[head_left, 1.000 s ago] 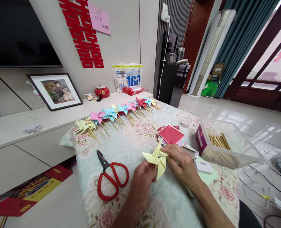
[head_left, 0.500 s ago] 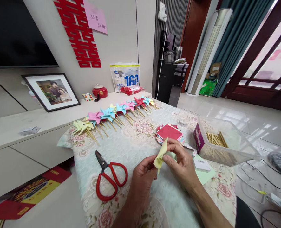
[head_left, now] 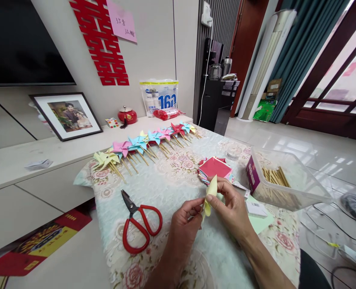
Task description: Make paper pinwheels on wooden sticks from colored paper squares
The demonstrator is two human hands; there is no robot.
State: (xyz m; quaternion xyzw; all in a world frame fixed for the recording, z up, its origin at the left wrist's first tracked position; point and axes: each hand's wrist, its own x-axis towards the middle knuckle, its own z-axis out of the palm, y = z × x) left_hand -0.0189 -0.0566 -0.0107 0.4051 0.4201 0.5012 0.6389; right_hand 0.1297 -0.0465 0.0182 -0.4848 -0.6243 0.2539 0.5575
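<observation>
Between my two hands, above the table, is a folded piece of pale yellow paper (head_left: 213, 187), its corners bent in toward the middle. My left hand (head_left: 187, 220) pinches its left side. With thumb and fingers, my right hand (head_left: 228, 204) grips the folded middle from the right. Just behind lies a stack of coloured paper squares (head_left: 214, 168), red on top. Left of my hands rest red-handled scissors (head_left: 140, 224), blades pointing away. Several finished paper pinwheels (head_left: 138, 143) on wooden sticks line the table's far edge.
A clear plastic box (head_left: 298, 196) of wooden sticks (head_left: 276, 176) stands at the right. A small white box (head_left: 255, 209) lies on light green paper (head_left: 264, 223). Beyond the flowered tablecloth (head_left: 178, 180), a framed photo (head_left: 68, 116) and red pot (head_left: 127, 115) stand on the cabinet.
The yellow paper has been turned, and its lower part now looks more curled in. My left hand has shifted slightly right, and the fingers of both hands are closer together at the paper's middle.
</observation>
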